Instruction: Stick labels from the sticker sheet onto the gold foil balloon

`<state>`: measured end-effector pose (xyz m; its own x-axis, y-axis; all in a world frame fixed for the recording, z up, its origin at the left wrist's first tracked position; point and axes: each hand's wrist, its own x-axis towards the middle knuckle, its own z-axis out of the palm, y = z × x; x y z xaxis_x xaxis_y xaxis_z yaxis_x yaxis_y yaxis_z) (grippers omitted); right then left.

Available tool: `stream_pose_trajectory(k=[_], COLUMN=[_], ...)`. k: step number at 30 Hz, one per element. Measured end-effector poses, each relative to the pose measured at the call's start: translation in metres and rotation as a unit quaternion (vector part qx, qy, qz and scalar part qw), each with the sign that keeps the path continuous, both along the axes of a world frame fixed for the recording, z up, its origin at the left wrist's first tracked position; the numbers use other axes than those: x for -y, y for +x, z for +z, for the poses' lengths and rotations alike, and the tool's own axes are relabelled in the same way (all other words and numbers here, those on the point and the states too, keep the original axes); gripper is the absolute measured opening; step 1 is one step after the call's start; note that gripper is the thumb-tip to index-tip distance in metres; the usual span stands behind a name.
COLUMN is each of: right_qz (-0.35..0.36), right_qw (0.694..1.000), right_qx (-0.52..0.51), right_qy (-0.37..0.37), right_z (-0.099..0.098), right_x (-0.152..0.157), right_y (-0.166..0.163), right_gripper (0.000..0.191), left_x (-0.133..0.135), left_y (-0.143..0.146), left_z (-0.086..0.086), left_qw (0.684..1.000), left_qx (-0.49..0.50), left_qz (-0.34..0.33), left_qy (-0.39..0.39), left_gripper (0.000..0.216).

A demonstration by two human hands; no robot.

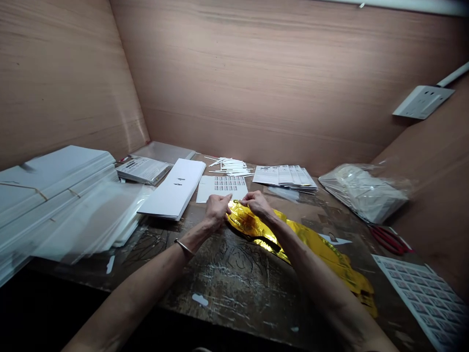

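A flat, shiny gold foil balloon (315, 239) lies across the middle of the worn dark table, stretching from my hands toward the lower right. My left hand (217, 210) pinches its far left end between thumb and fingers. Close beside it, my right hand (258, 203) has its fingers closed on the same end of the foil. Between the two hands there is only a small gap. My right forearm covers part of the balloon. Just beyond my fingers lies a white sheet of small printed labels (222, 188).
Stacked white cards (176, 188), clear plastic sleeves (91, 220) and white boards (62, 166) fill the left. Behind are thin white sticks (234, 167) and printed leaflets (286, 176). At right are a plastic-wrapped bundle (366, 190), red-handled scissors (388, 239) and another label sheet (425, 298).
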<state>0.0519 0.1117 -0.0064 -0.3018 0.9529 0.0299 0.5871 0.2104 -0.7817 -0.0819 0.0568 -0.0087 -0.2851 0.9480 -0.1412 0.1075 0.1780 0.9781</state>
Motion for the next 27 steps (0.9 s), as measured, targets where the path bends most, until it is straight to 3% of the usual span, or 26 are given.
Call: stream_pose_trajectory(k=[2,4,10,18,23,27], right_qz=[0.005,0.008,0.001,0.014,0.002,-0.008], right_qw=[1.000,0.999,0.991,0.985,0.981,0.973], right_qx=[0.021,0.038,0.128,0.169,0.191,0.232], right_qy=[0.014,0.015,-0.031,-0.019,-0.013,-0.011], right_z=[0.002,0.003,-0.005,-0.015,-0.018,-0.020], right_x=[-0.001,-0.002,-0.006,-0.012,-0.012,-0.010], right_y=[0.000,0.001,-0.002,-0.008,-0.010,-0.012], right_gripper=[0.013,0.010,0.008,0.009,0.010,0.014], left_x=[0.002,0.005,0.012,0.009,0.018,0.026], left_y=[-0.009,-0.017,-0.023,-0.021,-0.012,-0.004], left_z=[-0.003,-0.007,-0.017,-0.026,-0.018,-0.018], left_qw=[0.998,0.997,0.996,0.979,0.939,0.876], left_qx=[-0.032,-0.057,-0.089,-0.202,-0.338,-0.442], left_qz=[0.050,0.059,0.018,-0.019,-0.029,-0.119], left_qy=[-0.003,-0.005,-0.010,0.009,0.054,0.154], left_gripper=[0.032,0.028,0.026,0.028,0.028,0.026])
